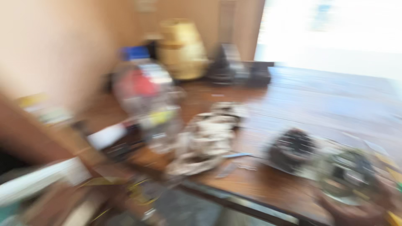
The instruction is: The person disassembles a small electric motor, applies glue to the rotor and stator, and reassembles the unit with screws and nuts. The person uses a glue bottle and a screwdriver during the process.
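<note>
Heavy motion blur throughout, details soft.

Far left: left forearm [37, 138] slanting down from the left edge toward lower centre. Left hand [90, 157] smeared near a white tube-like thing [106, 136]; cannot tell whether closed on it, merely touching, or open. Pale papers or boxes [37, 180] in the lower left corner, unreadable.

Left of centre: clear plastic bottle [144, 96] with blue cap and red label, upright on the wooden table [318, 100]. Behind it, upper centre, a yellowish jug [182, 50], then dark blocky items [238, 67] against the wall.

Centre: crumpled whitish rag [205, 140] heaped just right of the bottle, a small bluish strip [236, 155] by its lower edge.

Right of centre: round dark mechanical part [291, 148] on the table, untouched. Just beside it, lower right, a second round greyish-green part [349, 173].

Bottom right corner: right hand [356, 209] under or against the second part; looks like contact, but fingers too blurred, so cannot tell if gripping.

Progress, as judgement only: both round parts lying separate, nothing visibly joined; rag and bottle out on the table, no hand on either; nothing visibly finished.
</note>
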